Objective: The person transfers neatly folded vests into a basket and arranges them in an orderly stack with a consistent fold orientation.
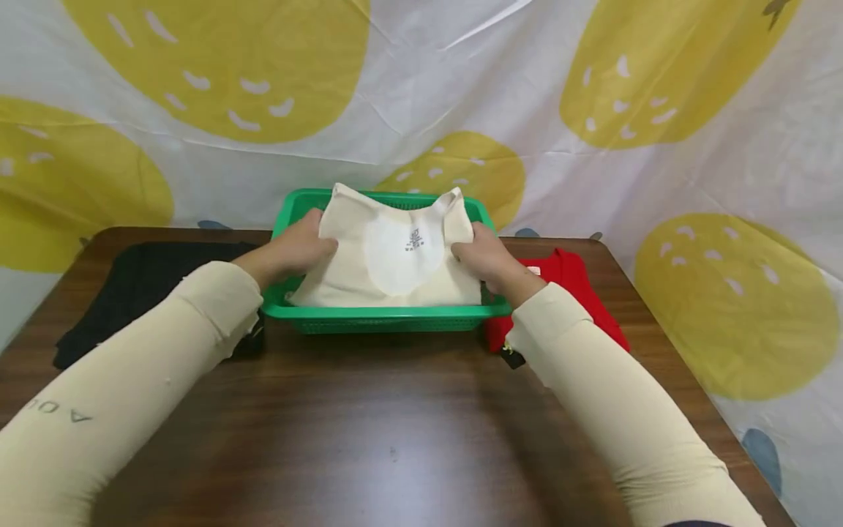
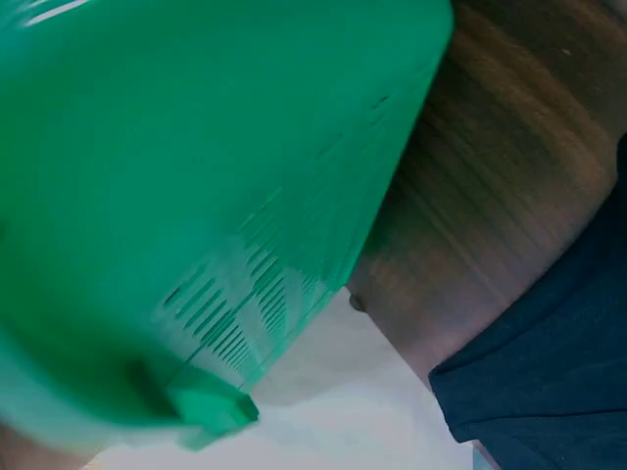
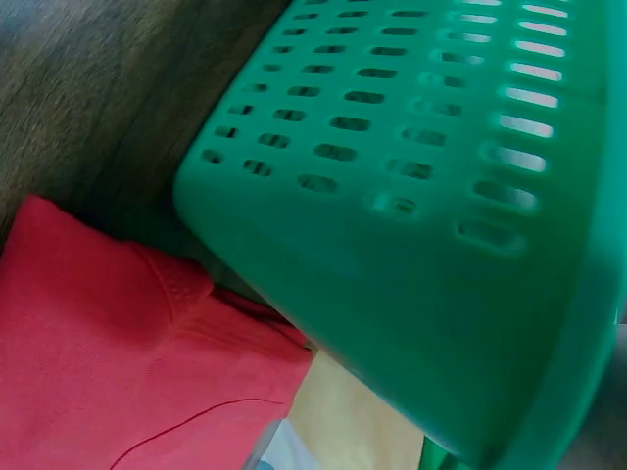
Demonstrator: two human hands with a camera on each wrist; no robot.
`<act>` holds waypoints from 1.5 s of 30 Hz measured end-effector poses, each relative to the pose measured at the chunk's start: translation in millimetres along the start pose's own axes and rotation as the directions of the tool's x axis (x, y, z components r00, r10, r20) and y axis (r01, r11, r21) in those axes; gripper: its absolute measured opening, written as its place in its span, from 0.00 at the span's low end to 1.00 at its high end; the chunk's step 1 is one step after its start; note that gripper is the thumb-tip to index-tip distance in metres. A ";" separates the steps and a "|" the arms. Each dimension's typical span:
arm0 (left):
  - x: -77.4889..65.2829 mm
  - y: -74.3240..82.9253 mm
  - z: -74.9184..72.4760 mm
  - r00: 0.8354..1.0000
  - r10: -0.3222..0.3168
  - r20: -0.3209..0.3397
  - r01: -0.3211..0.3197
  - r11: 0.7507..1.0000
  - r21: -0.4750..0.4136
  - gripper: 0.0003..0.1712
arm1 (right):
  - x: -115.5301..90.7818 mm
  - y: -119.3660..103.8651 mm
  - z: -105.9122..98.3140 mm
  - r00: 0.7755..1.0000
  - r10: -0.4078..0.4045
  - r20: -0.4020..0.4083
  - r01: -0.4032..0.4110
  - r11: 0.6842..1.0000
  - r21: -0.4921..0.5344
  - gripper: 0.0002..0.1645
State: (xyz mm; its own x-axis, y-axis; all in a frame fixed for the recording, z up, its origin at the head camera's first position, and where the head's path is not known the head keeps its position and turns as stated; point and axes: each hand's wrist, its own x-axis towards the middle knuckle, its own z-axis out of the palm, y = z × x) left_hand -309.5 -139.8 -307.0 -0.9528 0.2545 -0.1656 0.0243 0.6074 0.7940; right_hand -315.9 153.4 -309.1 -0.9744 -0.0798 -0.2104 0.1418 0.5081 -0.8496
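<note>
A cream shirt (image 1: 356, 256) with a white inner panel and dark print lies in the green basket (image 1: 395, 313), its upper edge raised above the far rim. My left hand (image 1: 304, 245) grips the shirt's left side, thumb on the front of the cloth. On the opposite side my right hand (image 1: 486, 256) pinches the cloth near its right edge, the wrist above the basket's right rim. Both wrist views are mostly filled by the basket's slotted wall, as the green side (image 2: 245, 176) on the left and the holed side (image 3: 392, 225) on the right.
Folded black cloth (image 1: 165, 256) lies on the brown table (image 1: 388, 424) left of the basket. To the right sits a folded red garment (image 1: 579, 285) with a black tag (image 1: 512, 357). Behind the table hangs a white curtain (image 1: 421, 88) with yellow fruit shapes.
</note>
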 end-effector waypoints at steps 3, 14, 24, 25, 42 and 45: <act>1.8 -4.7 6.5 1.000 0.021 0.005 -0.021 0.999 0.046 0.31 | 2.0 2.8 4.9 1.000 -0.020 0.016 0.022 0.997 -0.072 0.27; 1.5 -11.7 21.8 1.000 0.001 0.015 -0.005 0.976 0.218 0.38 | 4.4 16.5 18.3 0.998 -0.068 0.013 0.069 0.937 -0.343 0.36; 1.6 -17.1 17.1 0.999 -0.044 0.013 0.036 0.928 0.372 0.47 | 1.0 11.2 29.8 0.998 -0.048 0.038 0.060 0.891 -0.449 0.44; 1.2 -18.5 16.2 0.999 -0.046 0.019 0.035 0.922 0.385 0.48 | 0.5 10.2 31.1 0.998 -0.036 0.048 0.054 0.894 -0.445 0.46; -26.1 7.1 13.8 1.000 0.007 0.004 -0.008 0.876 0.482 0.38 | -62.9 12.6 2.8 0.907 -0.404 -0.118 0.338 0.867 -0.367 0.19; -44.5 10.2 15.6 0.988 0.119 -0.098 -0.069 0.909 0.410 0.28 | -75.7 25.1 -9.9 0.799 -0.553 -0.235 0.435 0.802 -0.408 0.13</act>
State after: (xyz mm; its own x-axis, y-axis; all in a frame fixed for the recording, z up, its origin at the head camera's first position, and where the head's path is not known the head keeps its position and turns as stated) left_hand -262.2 -133.1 -300.7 -0.9682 0.2498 -0.0118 0.2117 0.8437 0.4934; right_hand -240.4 180.7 -309.7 -0.8983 -0.1436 0.4152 -0.3817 0.7229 -0.5759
